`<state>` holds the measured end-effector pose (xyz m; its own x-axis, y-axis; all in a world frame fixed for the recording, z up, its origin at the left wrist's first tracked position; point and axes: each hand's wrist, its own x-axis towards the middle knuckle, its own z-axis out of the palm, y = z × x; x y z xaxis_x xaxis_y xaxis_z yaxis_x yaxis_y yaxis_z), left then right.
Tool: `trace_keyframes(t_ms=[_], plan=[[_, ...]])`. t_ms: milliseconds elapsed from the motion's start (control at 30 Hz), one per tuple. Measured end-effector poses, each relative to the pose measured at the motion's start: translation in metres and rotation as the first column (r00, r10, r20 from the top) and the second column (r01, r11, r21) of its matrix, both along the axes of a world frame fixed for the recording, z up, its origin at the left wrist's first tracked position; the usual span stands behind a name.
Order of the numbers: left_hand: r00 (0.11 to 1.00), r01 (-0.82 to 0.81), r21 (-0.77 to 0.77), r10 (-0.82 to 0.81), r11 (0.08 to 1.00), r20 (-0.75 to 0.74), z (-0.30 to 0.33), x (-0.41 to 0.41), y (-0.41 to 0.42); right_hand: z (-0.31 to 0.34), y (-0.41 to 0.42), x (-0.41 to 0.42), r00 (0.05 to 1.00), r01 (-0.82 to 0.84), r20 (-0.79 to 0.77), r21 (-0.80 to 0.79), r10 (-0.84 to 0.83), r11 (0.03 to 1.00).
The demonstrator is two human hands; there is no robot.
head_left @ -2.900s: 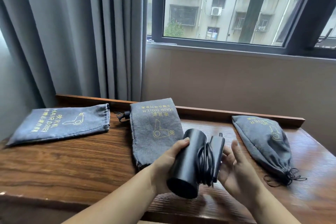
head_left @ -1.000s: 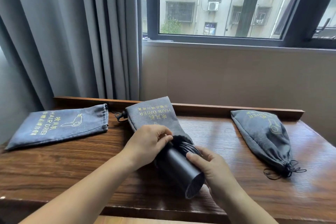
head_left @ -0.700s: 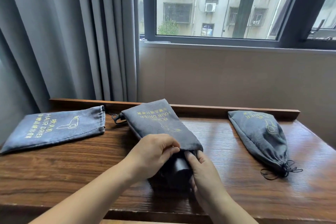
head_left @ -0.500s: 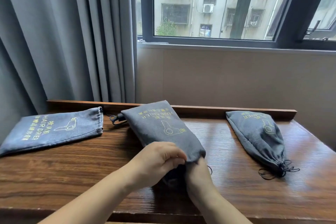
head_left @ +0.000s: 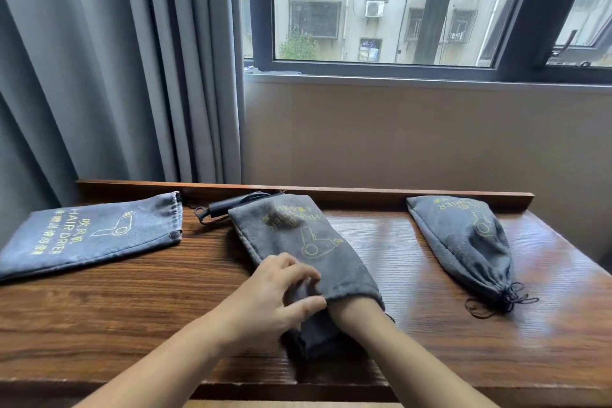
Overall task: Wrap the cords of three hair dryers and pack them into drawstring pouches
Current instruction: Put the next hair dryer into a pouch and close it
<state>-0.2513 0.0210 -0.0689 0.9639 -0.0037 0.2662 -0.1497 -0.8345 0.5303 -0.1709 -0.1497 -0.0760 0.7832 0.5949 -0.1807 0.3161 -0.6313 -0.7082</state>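
The middle grey drawstring pouch [head_left: 298, 235] lies on the wooden table [head_left: 132, 308] with its mouth toward me. My left hand [head_left: 275, 295] pinches the edge of that mouth. My right hand is pushed into the pouch past the wrist, so only its forearm [head_left: 367, 321] shows. The black hair dryer is hidden inside. A filled pouch [head_left: 463, 242] with its drawstring [head_left: 500, 301] pulled tight lies at the right. A flat pouch [head_left: 92, 235] lies at the left.
A black plug and cord [head_left: 228, 207] lie behind the middle pouch, against the table's raised back ledge [head_left: 364, 194]. Grey curtains [head_left: 116, 76] hang at the back left, and a window [head_left: 381, 3] sits above the wall.
The wrapped dryer went from my hands into the middle pouch. My right hand followed it in up to the wrist, while my left hand kept holding the pouch mouth.
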Motion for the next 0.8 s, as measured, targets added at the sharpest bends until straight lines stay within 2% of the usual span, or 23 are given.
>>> trace_keyframes(t_ms=[33, 67, 100, 133, 200, 267, 367, 400, 467, 533, 633, 800], plan=[[0.999, -0.002, -0.01, 0.001, 1.0, -0.05, -0.002, -0.001, 0.0, 0.008, -0.002, -0.002, 0.999, 0.031, 0.043, 0.035, -0.032, 0.999], [0.996, 0.0, -0.006, -0.001, 1.0, -0.094, -0.004, -0.002, 0.0, 0.017, 0.001, -0.006, 0.996, -0.023, 0.089, -0.055, 0.028, 0.998], [0.991, 0.006, 0.012, -0.005, 1.0, -0.131, -0.006, -0.003, -0.001, 0.017, -0.004, -0.008, 0.972, -0.101, 0.207, -0.067, 0.113, 0.993], [0.989, 0.015, 0.036, -0.009, 0.999, -0.151, -0.008, -0.003, -0.002, 0.016, -0.01, -0.01, 0.933, -0.152, 0.322, -0.05, 0.16, 0.987], [0.989, 0.033, 0.081, -0.021, 0.996, -0.143, -0.014, 0.0, -0.004, 0.01, -0.028, -0.006, 0.887, -0.163, 0.428, -0.061, 0.173, 0.985], [0.991, 0.051, 0.111, -0.037, 0.993, -0.127, -0.019, 0.007, -0.003, 0.005, -0.044, 0.001, 0.833, -0.111, 0.547, 0.01, 0.088, 0.994], [0.99, 0.081, 0.104, -0.067, 0.991, -0.126, -0.024, 0.019, 0.004, 0.0, -0.062, 0.019, 0.764, -0.003, 0.627, 0.24, -0.153, 0.971], [0.989, 0.093, 0.087, -0.082, 0.992, -0.124, -0.024, 0.024, 0.008, -0.005, -0.066, 0.025, 0.77, 0.01, 0.621, 0.216, -0.146, 0.976], [0.988, 0.119, 0.064, -0.111, 0.991, -0.11, -0.025, 0.034, 0.015, -0.02, -0.068, 0.038, 0.842, 0.029, 0.538, 0.041, -0.046, 0.999], [0.987, 0.137, 0.064, -0.13, 0.988, -0.096, -0.026, 0.046, 0.02, -0.031, -0.065, 0.045, 0.881, -0.003, 0.473, -0.052, 0.027, 0.999], [0.988, 0.114, 0.051, -0.107, 0.992, -0.112, -0.026, 0.058, 0.023, -0.038, -0.057, 0.047, 0.881, -0.051, 0.468, -0.037, 0.062, 0.998], [0.99, 0.016, 0.058, -0.008, 0.998, -0.143, -0.026, 0.037, 0.031, -0.043, -0.06, 0.048, 0.936, -0.12, 0.336, 0.032, 0.103, 0.992]])
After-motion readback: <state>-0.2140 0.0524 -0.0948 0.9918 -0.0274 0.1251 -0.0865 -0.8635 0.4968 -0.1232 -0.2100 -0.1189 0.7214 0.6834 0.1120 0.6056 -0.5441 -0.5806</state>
